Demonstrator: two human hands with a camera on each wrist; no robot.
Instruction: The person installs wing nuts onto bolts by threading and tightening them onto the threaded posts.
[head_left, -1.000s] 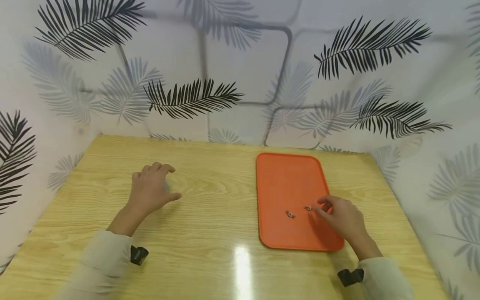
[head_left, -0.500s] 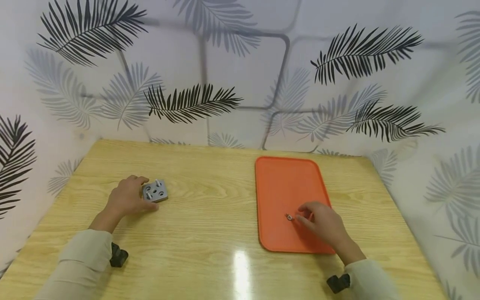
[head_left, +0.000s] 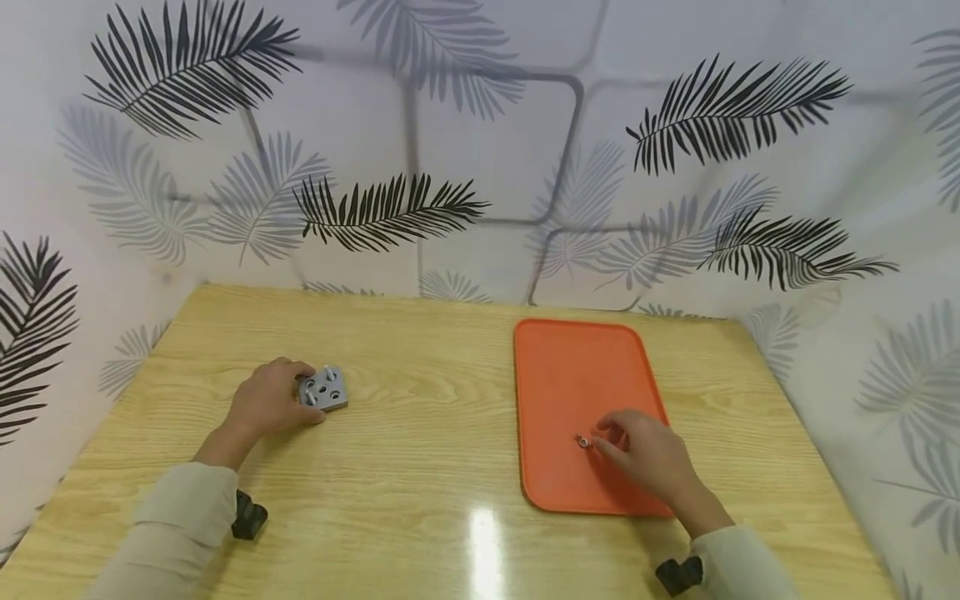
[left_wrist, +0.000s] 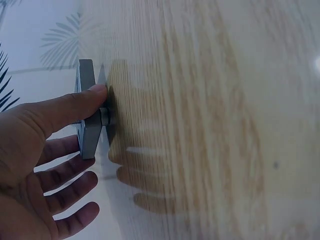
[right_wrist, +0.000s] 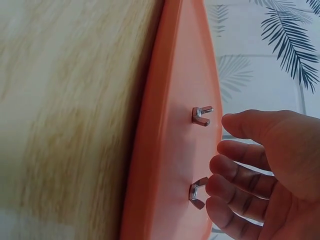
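Note:
My left hand (head_left: pixel 266 398) grips a grey metal plate (head_left: pixel 335 398) by its left side, thumb on the near edge. Holes run through the plate, and two bolts stand up out of it. From the left wrist, the plate (left_wrist: pixel 89 137) appears edge-on, a bolt head (left_wrist: pixel 105 116) showing on its table side. Over the orange tray, my right hand (head_left: pixel 648 454) hovers with fingers loosely bent and nothing in them. Its fingertips are close to a wing nut (head_left: pixel 583 442). Two metal wing nuts show in the right wrist view, one upper (right_wrist: pixel 201 116) and one lower (right_wrist: pixel 197 193).
The orange tray (head_left: pixel 570 358) has a low raised rim and lies on the right half of the wooden table (head_left: pixel 420 450). A leaf-patterned cloth (head_left: pixel 480 150) hangs behind and at both sides. Dark cameras sit on both wrists.
The left hand first drew left, uncovering the plate, then shifted slightly right with it. The right hand moved left over the tray and now covers one wing nut in the head view.

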